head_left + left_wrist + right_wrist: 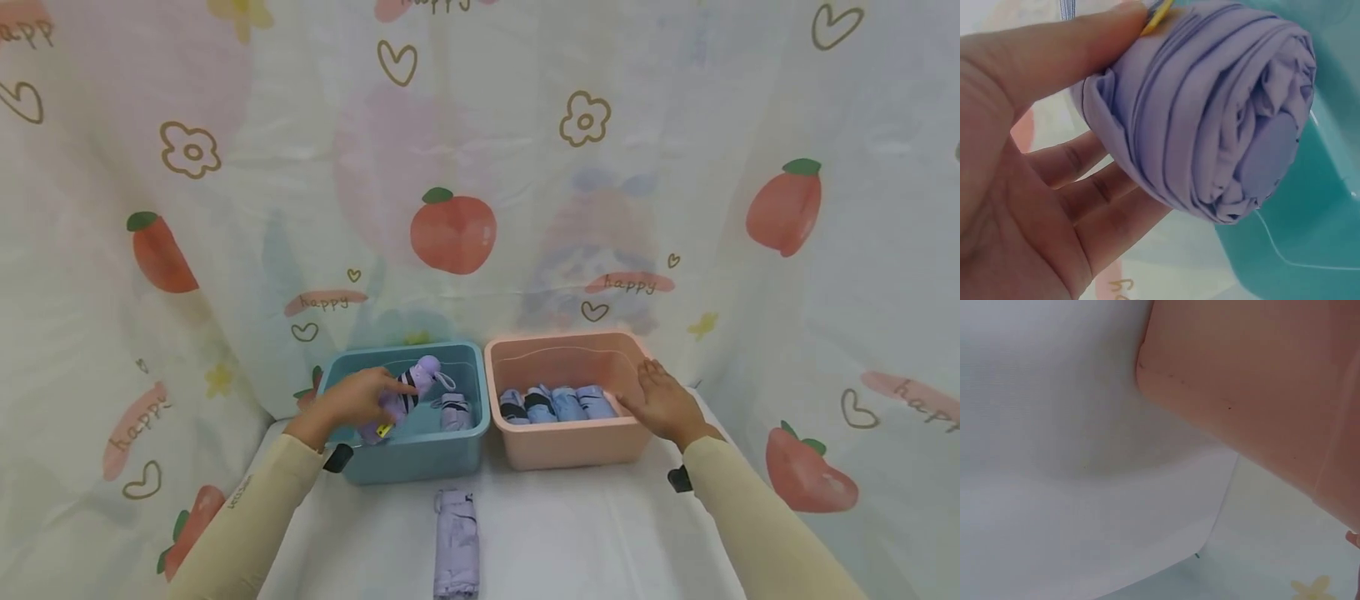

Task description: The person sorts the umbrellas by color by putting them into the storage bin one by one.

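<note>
My left hand (354,402) grips a folded lilac umbrella (406,390) above the left part of the blue-green bin (416,460). Its dark stripes, rounded handle end and wrist loop show in the head view. From the left wrist, the rolled fabric end (1210,112) is seen close up, with thumb and fingers around the roll. Another lilac umbrella (455,412) lies inside that bin, on its right side. At the right rim of the pink bin (577,446) is my right hand (663,404), its fingers straight and holding nothing. Several bluish folded umbrellas (567,404) lie side by side in the pink bin.
On the white tabletop (570,533), a third lilac umbrella (456,546) lies lengthwise in front of the bins. The two bins stand next to each other at the back, close to a printed curtain (517,158) that also runs along both sides.
</note>
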Available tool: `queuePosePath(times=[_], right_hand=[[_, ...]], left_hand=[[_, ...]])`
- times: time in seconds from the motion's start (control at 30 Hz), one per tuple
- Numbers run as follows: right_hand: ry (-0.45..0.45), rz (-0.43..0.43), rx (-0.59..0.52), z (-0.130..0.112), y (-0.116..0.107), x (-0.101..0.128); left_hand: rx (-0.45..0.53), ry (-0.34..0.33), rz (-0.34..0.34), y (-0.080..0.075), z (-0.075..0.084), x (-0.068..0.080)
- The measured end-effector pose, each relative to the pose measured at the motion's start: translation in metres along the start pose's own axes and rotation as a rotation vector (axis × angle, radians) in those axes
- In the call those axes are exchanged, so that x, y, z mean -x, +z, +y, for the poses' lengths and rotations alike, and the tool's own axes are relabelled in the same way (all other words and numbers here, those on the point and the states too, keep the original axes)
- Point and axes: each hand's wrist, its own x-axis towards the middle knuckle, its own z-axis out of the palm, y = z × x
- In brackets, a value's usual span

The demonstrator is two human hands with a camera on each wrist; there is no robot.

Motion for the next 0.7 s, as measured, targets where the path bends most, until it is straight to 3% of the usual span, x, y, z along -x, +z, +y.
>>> queuePosePath(times=[0.17, 0.4, 0.57, 0.7], right_hand=[[-0.003, 0.006, -0.007, -0.002, -0.002, 0.002], [-0.010, 0.013, 0.041, 0.001, 0.000, 0.002], [-0.013, 0.016, 0.051, 0.001, 0.000, 0.002], [-0.008, 0.016, 0.045, -0.002, 0.000, 0.001]], left_hand=[[0.028, -0.057, -0.075, 0.002, -0.016, -0.026], [0.040, -0.157, -0.201, 0.023, -0.042, -0.058], [0.094, -0.273, -0.285, 0.034, -0.055, -0.071], [0.091, -0.313, -0.361, 0.036, -0.060, -0.077]])
